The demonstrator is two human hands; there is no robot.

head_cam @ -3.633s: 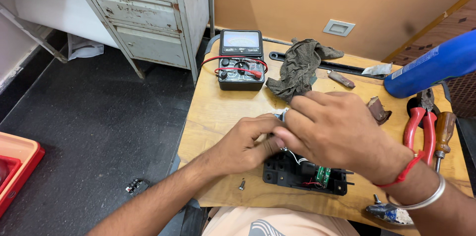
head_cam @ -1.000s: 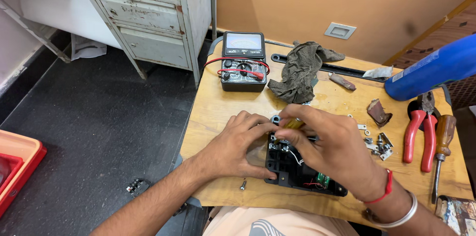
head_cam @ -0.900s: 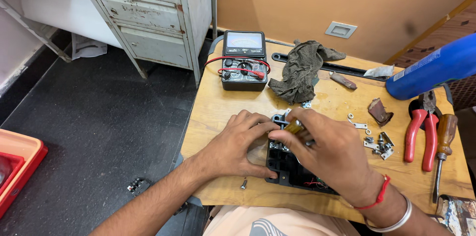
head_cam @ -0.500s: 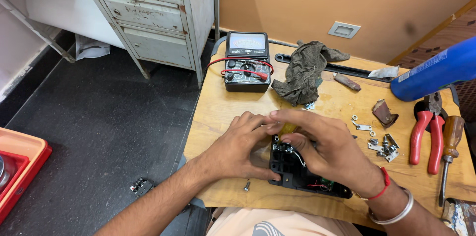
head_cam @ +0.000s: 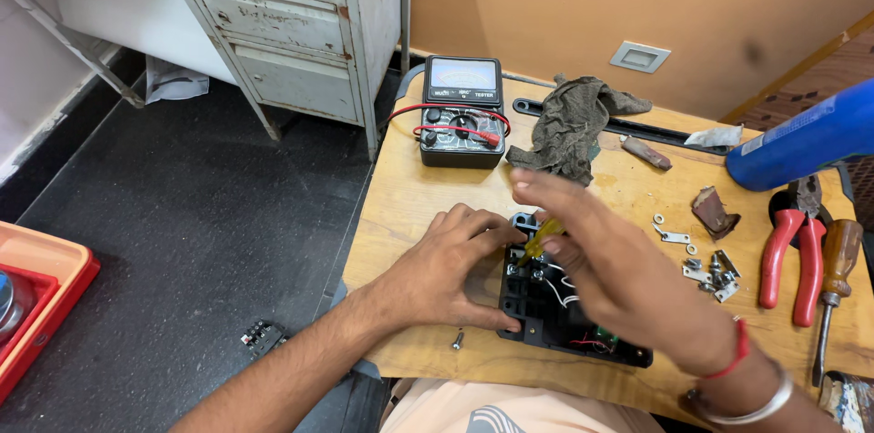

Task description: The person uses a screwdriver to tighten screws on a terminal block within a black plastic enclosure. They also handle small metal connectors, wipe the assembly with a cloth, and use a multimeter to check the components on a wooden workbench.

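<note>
A black electrical board (head_cam: 546, 310) with wires and small parts lies face-open on the wooden table (head_cam: 410, 205). My left hand (head_cam: 446, 269) presses on its left edge, fingers spread over the corner. My right hand (head_cam: 605, 260) hovers over the board and holds a small yellow-handled screwdriver (head_cam: 543, 237), its tip pointing down into the board's upper left part. The right hand is blurred. A loose screw (head_cam: 458, 339) lies on the table just below my left hand.
A black analog meter (head_cam: 462, 112) with red leads stands at the back, a grey rag (head_cam: 569, 128) beside it. Small metal parts (head_cam: 710, 269), red pliers (head_cam: 790, 255), a brown-handled screwdriver (head_cam: 833, 278) and a blue cylinder (head_cam: 806, 137) lie right. A metal cabinet (head_cam: 291, 32) stands left; an orange tray (head_cam: 36, 305) sits on the floor.
My right hand has lifted slightly and opened its fingers over the board while keeping the yellow screwdriver. The left hand stays on the board's left edge. The view shifted a little.
</note>
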